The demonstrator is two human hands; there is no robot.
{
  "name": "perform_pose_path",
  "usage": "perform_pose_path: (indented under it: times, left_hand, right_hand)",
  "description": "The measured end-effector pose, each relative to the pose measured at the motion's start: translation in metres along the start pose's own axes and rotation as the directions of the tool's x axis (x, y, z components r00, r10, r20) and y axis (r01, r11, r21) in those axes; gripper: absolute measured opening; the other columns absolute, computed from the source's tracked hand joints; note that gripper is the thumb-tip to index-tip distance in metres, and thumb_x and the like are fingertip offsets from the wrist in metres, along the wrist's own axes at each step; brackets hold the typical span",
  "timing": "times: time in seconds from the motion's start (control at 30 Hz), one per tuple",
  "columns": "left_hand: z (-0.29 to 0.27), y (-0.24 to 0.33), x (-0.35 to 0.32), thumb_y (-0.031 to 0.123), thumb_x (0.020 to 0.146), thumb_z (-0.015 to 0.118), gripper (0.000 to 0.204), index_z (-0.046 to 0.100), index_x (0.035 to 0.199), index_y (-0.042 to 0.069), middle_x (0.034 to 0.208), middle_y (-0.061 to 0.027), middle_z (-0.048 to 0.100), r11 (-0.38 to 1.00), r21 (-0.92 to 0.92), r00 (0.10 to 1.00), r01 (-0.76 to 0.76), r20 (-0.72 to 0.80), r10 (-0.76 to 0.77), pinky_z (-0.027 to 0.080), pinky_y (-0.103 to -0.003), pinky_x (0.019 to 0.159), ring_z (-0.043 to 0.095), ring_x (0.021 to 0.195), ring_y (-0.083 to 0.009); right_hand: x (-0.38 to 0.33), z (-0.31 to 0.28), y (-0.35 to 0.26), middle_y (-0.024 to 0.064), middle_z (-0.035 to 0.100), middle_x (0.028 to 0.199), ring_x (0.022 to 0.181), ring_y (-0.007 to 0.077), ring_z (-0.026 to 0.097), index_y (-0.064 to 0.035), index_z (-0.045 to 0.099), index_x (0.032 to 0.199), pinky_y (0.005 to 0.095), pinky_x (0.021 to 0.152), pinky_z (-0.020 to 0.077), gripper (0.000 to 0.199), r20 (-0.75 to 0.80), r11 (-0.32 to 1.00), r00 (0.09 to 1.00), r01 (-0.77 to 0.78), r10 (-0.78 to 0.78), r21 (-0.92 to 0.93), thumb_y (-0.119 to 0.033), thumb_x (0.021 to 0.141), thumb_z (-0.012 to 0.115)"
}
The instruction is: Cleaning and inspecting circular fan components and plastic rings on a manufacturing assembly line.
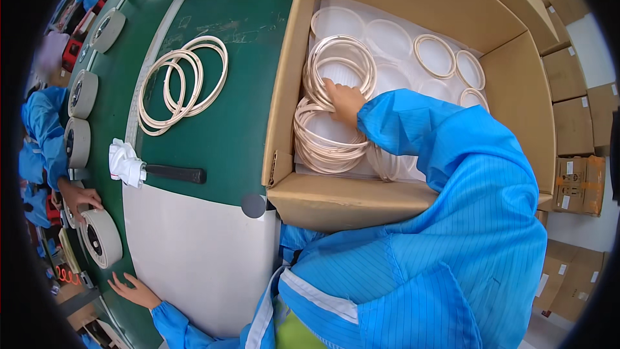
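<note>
Right hand at the pale rings inside the carton

The step in hand appears to be taking hold of rings from an open carton (352, 203) beside the tabletop (242, 139). The right hand (344, 102) reaches in over the carton's near wall, its fingers bent narrow at the lower rim of the upper ring stack (314, 68); whether they pinch a ring or merely rest on it cannot be told. That stack lies close to the carton's left wall, with the lower ring stack (332, 163) adjoining it, toward the near left corner.

The next move seems to call for closing on only the wanted rim and keeping it free of its neighbours, since the thin bands overlap and could snag.

The left hand (135, 292) holds nothing; its fingers are spread wide near the left edge of the tabletop, between a white sheet (200, 252) and a round off-white housing (103, 239).

Being round, the rings have no long axis and point no particular way. Those in the two stacks lie roughly flat, openings facing up; any slight tilt is hard to judge. Loose rings (197, 84) overlap on the tabletop, left of the carton, their spread running from lower left to upper right.
</note>
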State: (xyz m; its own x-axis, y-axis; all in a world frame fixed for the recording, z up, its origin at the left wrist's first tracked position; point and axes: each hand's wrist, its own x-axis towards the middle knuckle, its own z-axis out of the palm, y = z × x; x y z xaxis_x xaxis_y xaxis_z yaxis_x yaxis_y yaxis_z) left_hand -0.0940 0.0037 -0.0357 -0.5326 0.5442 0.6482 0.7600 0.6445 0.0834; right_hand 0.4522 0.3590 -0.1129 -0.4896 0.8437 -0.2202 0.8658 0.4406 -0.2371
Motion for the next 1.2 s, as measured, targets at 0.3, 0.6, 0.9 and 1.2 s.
perform_pose_path:
  times: [0.3, 0.6, 0.9, 1.2]
  left_hand:
    - [-0.003, -0.007, -0.002, 0.020, 0.089, 0.046, 0.030, 0.052, 0.113, 0.005, 0.129, -0.0156, 0.035, 0.995, -0.085, 0.999, 0.050, -0.003, -0.051, 0.042, -0.037, 0.082, 0.044, 0.110, -0.0283]
    - [-0.034, 0.047, 0.015, 0.015, 0.089, 0.045, 0.028, 0.051, 0.112, 0.001, 0.124, -0.0152, 0.042, 0.959, -0.282, 0.996, -0.016, -0.093, -0.010, 0.037, -0.036, 0.089, 0.043, 0.112, -0.0281]
    - [0.039, 0.293, 0.086, 0.029, 0.079, 0.058, 0.049, 0.043, 0.121, 0.008, 0.131, -0.0155, 0.035, 0.727, -0.420, 0.790, -0.543, 0.039, 0.612, 0.023, -0.050, 0.097, 0.029, 0.122, -0.0334]
    - [0.072, 0.296, 0.051, 0.035, 0.078, 0.056, 0.045, 0.049, 0.111, 0.005, 0.116, -0.0158, 0.045, 0.742, -0.655, 0.948, -0.145, 0.123, 0.295, 0.032, -0.044, 0.087, 0.041, 0.107, -0.0325]
  right_hand:
    - [0.004, -0.006, -0.006, 0.0187, 0.058, 0.091, 0.088, 0.0352, 0.055, -0.0037, 0.035, 0.121, 0.0440, 0.075, 0.0416, 0.066, -0.081, 0.999, 0.997, 0.001, 0.003, 0.051, -0.012, 0.063, 0.066]
    - [-0.020, -0.182, 0.008, 0.0207, 0.060, 0.084, 0.078, 0.0366, 0.057, 0.0009, 0.057, 0.090, 0.0403, 0.070, 0.0457, 0.031, 0.055, 0.965, 0.973, 0.213, -0.224, 0.150, -0.014, 0.063, 0.063]
    - [-0.007, -0.246, -0.026, 0.0180, 0.062, 0.083, 0.074, 0.0294, 0.059, 0.0005, 0.059, 0.092, 0.0359, 0.067, 0.0475, 0.032, -0.222, 0.874, 0.886, 0.449, -0.407, 0.188, -0.019, 0.067, 0.063]
    - [0.171, -0.238, -0.147, 0.0204, 0.061, 0.081, 0.072, 0.0292, 0.061, 0.0007, 0.061, 0.088, 0.0373, 0.063, 0.0478, 0.035, -0.213, 0.873, 0.847, 0.468, -0.487, -0.138, -0.022, 0.062, 0.063]
